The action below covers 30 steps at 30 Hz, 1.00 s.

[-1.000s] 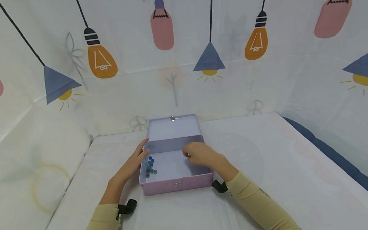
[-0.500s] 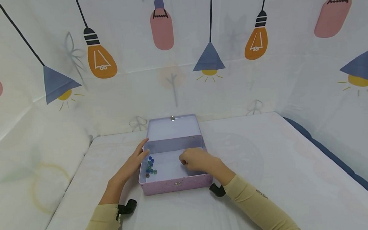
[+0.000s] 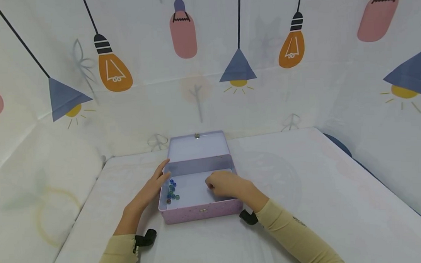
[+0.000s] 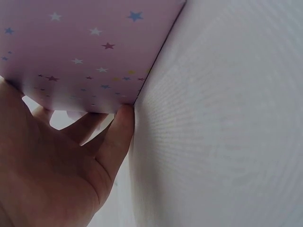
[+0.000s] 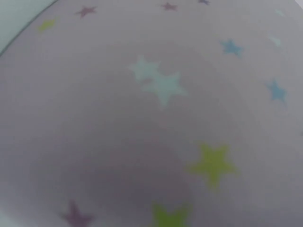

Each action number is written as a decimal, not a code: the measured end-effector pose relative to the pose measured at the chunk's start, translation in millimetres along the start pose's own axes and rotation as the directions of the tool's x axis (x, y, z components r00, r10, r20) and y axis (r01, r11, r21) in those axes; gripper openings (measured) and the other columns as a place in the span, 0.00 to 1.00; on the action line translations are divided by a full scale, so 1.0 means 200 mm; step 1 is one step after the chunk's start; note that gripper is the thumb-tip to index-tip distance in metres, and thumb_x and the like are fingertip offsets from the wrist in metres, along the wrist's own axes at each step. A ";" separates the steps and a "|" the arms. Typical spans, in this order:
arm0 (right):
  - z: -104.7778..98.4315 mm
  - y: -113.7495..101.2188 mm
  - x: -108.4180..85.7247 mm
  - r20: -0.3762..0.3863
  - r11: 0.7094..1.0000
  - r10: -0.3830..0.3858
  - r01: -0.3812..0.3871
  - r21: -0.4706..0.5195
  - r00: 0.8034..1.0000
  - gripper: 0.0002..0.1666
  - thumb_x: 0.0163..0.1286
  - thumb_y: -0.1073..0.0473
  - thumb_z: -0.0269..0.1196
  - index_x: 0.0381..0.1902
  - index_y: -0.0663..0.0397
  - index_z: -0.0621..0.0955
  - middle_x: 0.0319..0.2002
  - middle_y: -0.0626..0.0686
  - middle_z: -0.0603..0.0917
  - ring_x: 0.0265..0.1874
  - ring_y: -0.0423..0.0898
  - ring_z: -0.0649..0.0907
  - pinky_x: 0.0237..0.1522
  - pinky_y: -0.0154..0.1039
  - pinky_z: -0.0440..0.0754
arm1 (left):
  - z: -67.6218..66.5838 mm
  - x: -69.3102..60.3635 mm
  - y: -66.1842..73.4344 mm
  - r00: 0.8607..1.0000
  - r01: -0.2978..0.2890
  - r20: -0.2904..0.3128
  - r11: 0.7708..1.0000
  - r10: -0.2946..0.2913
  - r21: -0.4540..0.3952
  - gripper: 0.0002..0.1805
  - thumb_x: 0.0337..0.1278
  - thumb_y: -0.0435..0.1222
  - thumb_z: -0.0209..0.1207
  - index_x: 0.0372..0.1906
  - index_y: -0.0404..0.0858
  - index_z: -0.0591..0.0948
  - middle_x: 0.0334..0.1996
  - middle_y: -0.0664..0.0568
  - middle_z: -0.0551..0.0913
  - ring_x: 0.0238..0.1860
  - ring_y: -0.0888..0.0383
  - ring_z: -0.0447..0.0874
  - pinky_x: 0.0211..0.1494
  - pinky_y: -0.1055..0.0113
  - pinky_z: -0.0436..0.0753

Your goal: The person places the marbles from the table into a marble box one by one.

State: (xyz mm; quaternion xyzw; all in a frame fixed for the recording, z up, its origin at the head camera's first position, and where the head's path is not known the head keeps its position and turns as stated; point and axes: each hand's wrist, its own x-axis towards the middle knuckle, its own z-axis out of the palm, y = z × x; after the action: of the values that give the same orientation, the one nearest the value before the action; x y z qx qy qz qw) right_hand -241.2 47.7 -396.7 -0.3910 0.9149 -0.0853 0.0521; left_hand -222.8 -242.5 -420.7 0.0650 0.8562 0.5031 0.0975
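Observation:
A pink-purple tin box [image 3: 185, 214] with printed stars stands on the white table, its hinged lid [image 3: 199, 146] raised at the back. Several blue, green and brown glass marbles [image 3: 173, 196] lie inside along its left wall. My left hand [image 3: 152, 188] holds the box's left side, thumb at the rim; in the left wrist view, the fingers of this hand [image 4: 57, 165] reach round the starred wall. Inside the box at the right, my right hand [image 3: 224, 184] has curled fingers, and anything within them is hidden. Only the starred outer wall [image 5: 113, 118] fills the right wrist view.
A white cloth [image 3: 202, 104] printed with lamps and bulbs hangs behind the table [image 3: 289, 194]. Black wrist mounts [image 3: 146, 238] sit on both forearms, close to the box's front corners. Dark blue padding shows past the table's right edge.
My right hand has shifted slightly left and lower within the box, its fingers more turned under. The left hand, box and marbles look unmoved; the head view has tilted slightly.

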 end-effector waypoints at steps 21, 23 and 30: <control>-0.10 0.09 -0.04 -0.153 1.000 0.020 -0.016 0.024 0.988 0.08 0.71 0.58 0.61 0.41 0.52 0.85 0.36 0.45 0.86 0.33 0.38 0.80 0.37 0.34 0.80 | 0.00 -0.01 0.03 1.000 0.005 -0.023 0.992 -0.003 0.124 0.35 0.76 0.57 0.40 0.79 0.65 0.42 0.82 0.46 0.41 0.80 0.35 0.42 0.74 0.34 0.58; -0.11 0.10 -0.05 -0.173 0.999 0.041 -0.037 0.031 0.984 0.10 0.72 0.56 0.61 0.45 0.52 0.85 0.38 0.46 0.86 0.35 0.39 0.81 0.39 0.36 0.81 | 0.00 -0.01 0.02 1.000 0.004 -0.029 0.988 0.001 0.155 0.35 0.76 0.58 0.40 0.79 0.64 0.42 0.81 0.44 0.43 0.80 0.36 0.44 0.74 0.34 0.58; -0.15 0.14 -0.07 -0.218 0.993 0.099 -0.081 0.090 0.971 0.16 0.72 0.53 0.61 0.52 0.53 0.83 0.43 0.49 0.86 0.41 0.42 0.82 0.44 0.41 0.82 | -0.01 -0.02 0.02 0.995 -0.026 -0.086 0.965 0.050 0.261 0.36 0.74 0.59 0.41 0.80 0.60 0.46 0.80 0.44 0.51 0.78 0.36 0.52 0.74 0.33 0.57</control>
State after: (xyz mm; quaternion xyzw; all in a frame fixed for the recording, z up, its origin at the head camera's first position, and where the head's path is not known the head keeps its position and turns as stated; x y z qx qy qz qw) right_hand -256.9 80.5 -372.9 -0.3346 0.9277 -0.1626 -0.0309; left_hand -220.3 -243.0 -415.2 0.0706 0.9169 0.3909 0.0390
